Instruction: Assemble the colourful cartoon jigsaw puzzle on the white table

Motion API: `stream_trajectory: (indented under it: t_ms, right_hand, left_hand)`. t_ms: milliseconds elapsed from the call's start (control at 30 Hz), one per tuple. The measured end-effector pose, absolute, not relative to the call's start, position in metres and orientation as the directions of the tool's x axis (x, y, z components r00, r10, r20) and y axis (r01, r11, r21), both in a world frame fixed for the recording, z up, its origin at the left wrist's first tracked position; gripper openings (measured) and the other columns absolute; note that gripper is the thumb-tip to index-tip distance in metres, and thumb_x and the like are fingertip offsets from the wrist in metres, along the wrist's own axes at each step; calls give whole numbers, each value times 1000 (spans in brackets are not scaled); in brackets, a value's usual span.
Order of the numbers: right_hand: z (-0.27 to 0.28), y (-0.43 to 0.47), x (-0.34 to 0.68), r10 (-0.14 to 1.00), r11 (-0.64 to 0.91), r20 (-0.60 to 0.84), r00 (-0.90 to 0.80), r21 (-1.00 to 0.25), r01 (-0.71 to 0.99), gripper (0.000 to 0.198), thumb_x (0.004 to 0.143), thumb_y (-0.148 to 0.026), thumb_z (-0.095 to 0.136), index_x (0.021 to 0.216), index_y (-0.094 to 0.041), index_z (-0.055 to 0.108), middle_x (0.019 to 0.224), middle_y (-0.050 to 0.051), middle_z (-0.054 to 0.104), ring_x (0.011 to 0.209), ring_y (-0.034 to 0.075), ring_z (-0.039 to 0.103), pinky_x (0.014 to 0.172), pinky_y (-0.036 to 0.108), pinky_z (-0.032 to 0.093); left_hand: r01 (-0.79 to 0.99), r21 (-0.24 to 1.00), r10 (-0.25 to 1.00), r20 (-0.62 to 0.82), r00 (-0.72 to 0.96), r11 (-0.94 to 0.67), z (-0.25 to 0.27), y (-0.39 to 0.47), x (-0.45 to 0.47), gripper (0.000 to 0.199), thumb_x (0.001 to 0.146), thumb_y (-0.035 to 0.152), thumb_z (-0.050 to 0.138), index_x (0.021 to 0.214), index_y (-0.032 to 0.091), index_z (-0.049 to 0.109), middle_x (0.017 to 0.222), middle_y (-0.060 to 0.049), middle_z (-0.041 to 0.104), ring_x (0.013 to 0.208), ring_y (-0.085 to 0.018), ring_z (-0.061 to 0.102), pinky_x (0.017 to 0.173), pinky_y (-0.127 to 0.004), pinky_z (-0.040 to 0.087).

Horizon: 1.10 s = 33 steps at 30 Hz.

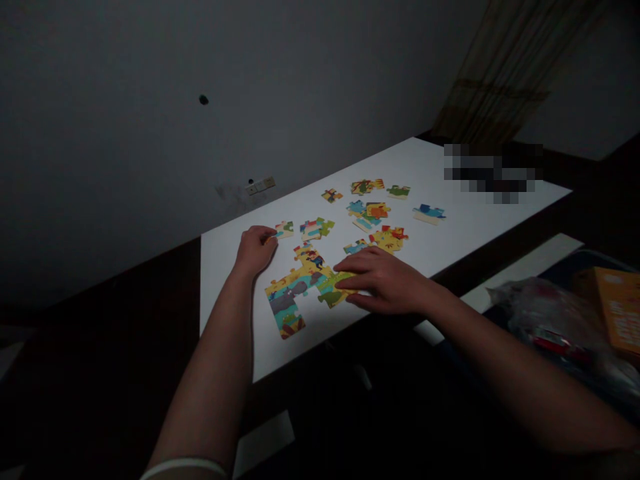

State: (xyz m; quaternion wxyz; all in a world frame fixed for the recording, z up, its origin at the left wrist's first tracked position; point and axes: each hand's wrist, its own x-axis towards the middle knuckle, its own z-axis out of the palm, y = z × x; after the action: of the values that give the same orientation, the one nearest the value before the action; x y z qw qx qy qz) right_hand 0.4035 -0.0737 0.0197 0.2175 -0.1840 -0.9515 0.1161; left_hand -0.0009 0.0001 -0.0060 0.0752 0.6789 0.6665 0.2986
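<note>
Near the edge of a white table (220, 260), a joined puzzle section (283, 303) forms an uneven arch, with teal water, a grey animal, and yellow and green patches. The right hand (377, 279) spreads loosely over its green end, gripping nothing. The left hand (256, 248) curls beside a cream-and-green piece (285, 229); whether it grips anything, I cannot tell. Beyond lie colourful loose pieces (377, 210).

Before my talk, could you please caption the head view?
Left hand by a jigsaw piece, right hand over joined pieces, white table beneath.
</note>
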Motion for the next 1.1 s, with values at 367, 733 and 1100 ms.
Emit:
stream_trajectory:
  t_ms: [367, 733, 1100]
  right_hand:
    - [13, -72, 403, 428, 895, 412, -805, -316, 314, 27, 120, -44, 70, 134, -32, 90, 149, 11, 85, 136, 33, 78, 116, 57, 57]
    - [15, -69, 406, 410, 890, 438, -800, -382, 247, 23, 118, -44, 73, 120, -30, 91, 139, 9, 88, 130, 31, 80, 113, 53, 59]
    - [15, -68, 404, 420, 891, 444, -792, -369, 265, 18, 116, -37, 75, 120, -28, 89, 138, 12, 87, 127, 32, 79, 112, 55, 59]
  left_hand:
    - [860, 501, 948, 311, -69, -102, -4, -1, 1, 26, 96, 28, 74, 113, 21, 91, 127, -14, 86, 123, -35, 78, 123, -55, 57]
    - [860, 500, 949, 307, -69, -99, -3, -2, 1, 26, 94, 29, 73, 113, 22, 90, 128, -14, 85, 121, -36, 77, 122, -56, 59]
    - [874, 479, 948, 308, -83, -80, 0, -4, 6, 26, 95, 28, 72, 113, 22, 90, 127, -13, 86, 125, -36, 76, 124, -55, 56]
